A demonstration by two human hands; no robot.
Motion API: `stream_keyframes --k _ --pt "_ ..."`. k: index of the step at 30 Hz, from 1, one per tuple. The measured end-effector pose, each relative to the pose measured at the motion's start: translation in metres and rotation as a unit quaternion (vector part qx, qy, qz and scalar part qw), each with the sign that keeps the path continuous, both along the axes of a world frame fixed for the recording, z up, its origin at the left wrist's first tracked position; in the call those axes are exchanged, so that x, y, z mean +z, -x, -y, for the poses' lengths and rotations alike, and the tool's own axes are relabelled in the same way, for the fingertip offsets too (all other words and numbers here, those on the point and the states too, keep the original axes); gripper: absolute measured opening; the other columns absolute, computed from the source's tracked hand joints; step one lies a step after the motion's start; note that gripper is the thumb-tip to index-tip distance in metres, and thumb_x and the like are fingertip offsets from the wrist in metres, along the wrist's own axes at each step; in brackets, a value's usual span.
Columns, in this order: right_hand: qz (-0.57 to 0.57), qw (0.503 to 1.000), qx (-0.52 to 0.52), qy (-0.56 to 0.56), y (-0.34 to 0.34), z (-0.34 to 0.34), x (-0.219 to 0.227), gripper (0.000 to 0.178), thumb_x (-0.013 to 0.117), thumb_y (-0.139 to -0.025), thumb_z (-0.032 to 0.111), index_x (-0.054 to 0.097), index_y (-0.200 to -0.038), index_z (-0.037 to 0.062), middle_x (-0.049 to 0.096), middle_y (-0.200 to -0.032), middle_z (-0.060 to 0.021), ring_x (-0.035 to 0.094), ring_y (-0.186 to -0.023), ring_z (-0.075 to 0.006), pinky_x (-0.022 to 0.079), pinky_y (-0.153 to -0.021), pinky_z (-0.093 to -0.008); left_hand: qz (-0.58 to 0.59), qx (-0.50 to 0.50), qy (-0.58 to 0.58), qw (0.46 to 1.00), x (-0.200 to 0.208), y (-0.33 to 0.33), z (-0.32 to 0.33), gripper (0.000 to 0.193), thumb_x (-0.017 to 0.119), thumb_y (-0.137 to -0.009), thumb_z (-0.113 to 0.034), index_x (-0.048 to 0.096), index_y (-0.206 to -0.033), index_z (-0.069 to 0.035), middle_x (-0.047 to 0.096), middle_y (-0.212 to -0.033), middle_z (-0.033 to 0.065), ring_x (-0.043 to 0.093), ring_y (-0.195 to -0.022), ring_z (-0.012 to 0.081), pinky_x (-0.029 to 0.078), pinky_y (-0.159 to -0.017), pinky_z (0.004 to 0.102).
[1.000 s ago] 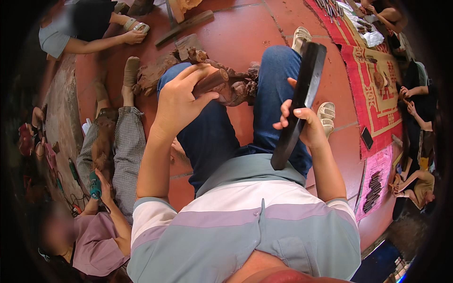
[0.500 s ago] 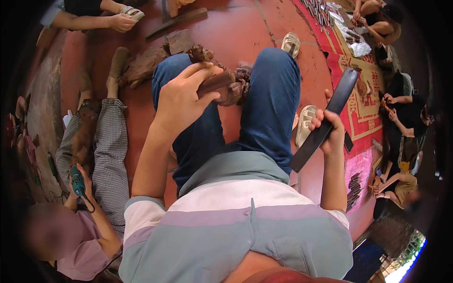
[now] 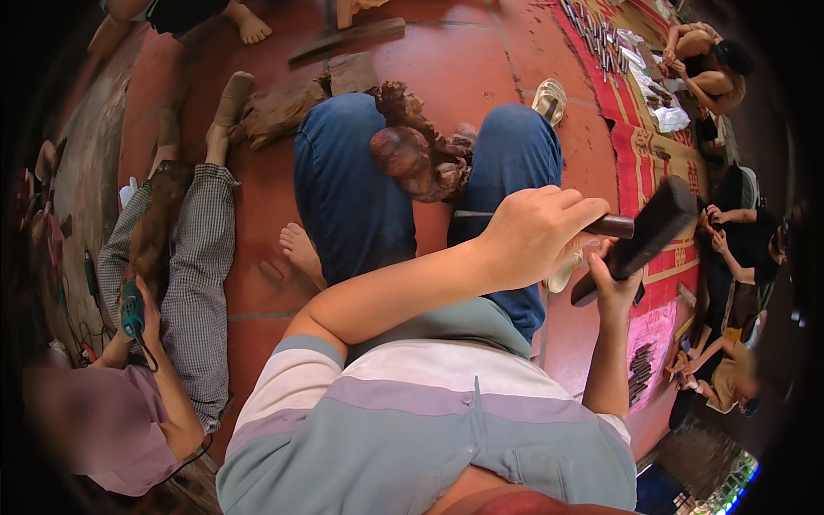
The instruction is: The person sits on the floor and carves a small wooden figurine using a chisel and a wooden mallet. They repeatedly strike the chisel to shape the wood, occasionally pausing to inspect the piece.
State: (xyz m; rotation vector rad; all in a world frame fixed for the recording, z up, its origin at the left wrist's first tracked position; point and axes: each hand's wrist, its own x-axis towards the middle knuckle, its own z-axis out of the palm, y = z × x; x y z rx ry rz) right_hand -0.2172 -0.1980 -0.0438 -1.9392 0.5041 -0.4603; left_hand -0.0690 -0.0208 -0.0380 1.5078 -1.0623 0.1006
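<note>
Left hand [image 3: 536, 236] closed around a chisel [image 3: 611, 226] with a brown wooden handle, thin metal shank pointing left toward the carved wood piece [image 3: 421, 154]. Right hand [image 3: 614, 287] wrapped around the lower end of a dark wooden mallet [image 3: 639, 236], its head raised up and to the right, very near the chisel handle. Carved piece resting between the two knees in blue jeans [image 3: 343, 189], on the lap, a rounded reddish lump at its left and rough knotted forms at its right; chisel tip seemingly apart from it, though hard to tell for sure. Probable risks: a blow landing off the handle end and hitting the left fingers, because both hands sit so close; the blade slipping off the rounded, uneven wood and going into the thigh, with only cloth under it; the piece rolling or tipping, held only by the legs and no clamp. Also a bare foot [image 3: 300, 253] just beside the left leg, and another person in checked trousers [image 3: 202, 266] with a teal power tool [image 3: 131, 313] sitting close on the red floor [image 3: 481, 69], within reach of flying chips.
</note>
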Motion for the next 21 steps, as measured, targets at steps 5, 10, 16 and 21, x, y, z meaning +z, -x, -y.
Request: stream_keyframes --k 5,10,16,21 --pt "-0.025 0.997 -0.039 -0.067 0.013 -0.009 -0.019 0.038 0.069 -0.077 -0.008 0.056 -0.111 0.0022 0.055 -0.086 0.0007 0.054 -0.072 -0.006 0.045 -0.064 -0.0204 0.048 0.008 -0.014 0.999 -0.01 -0.004 0.014 0.035 0.072 -0.082 -0.022 0.063 -0.114 -0.012 0.059 -0.075 0.0048 0.061 -0.068 0.0252 0.048 -0.061 0.036" --pt "-0.086 0.987 -0.079 -0.108 0.018 -0.008 -0.031 0.039 0.068 -0.075 -0.008 0.055 -0.111 0.0008 0.057 -0.087 -0.0002 0.056 -0.071 -0.0068 0.046 -0.06 -0.0207 0.104 0.051 -0.042 0.992 -0.015 -0.011 0.024 0.036 0.073 -0.081 -0.021 0.064 -0.113 -0.011 0.061 -0.077 0.0024 0.058 -0.071 0.0234 0.049 -0.065 0.0341" --pt "-0.095 0.972 -0.081 -0.197 0.004 -0.003 -0.037 0.04 0.069 -0.073 -0.005 0.056 -0.111 -0.0012 0.058 -0.084 -0.0004 0.057 -0.067 -0.0087 0.047 -0.06 -0.0232 0.08 0.077 -0.038 0.993 -0.031 -0.028 0.04 0.03 0.072 -0.081 -0.021 0.064 -0.108 -0.009 0.066 -0.082 0.0049 0.061 -0.075 0.0246 0.05 -0.067 0.0357" --pt "-0.123 0.968 -0.067 -0.207 -0.008 -0.002 -0.035 0.043 0.069 -0.072 -0.001 0.056 -0.112 -0.0006 0.058 -0.083 -0.0009 0.057 -0.064 -0.0101 0.047 -0.059 -0.0243 0.074 0.116 -0.076 0.988 -0.041 -0.038 0.044 0.026 0.071 -0.084 -0.026 0.067 -0.106 -0.013 0.065 -0.08 0.0034 0.063 -0.071 0.0239 0.05 -0.064 0.0363"
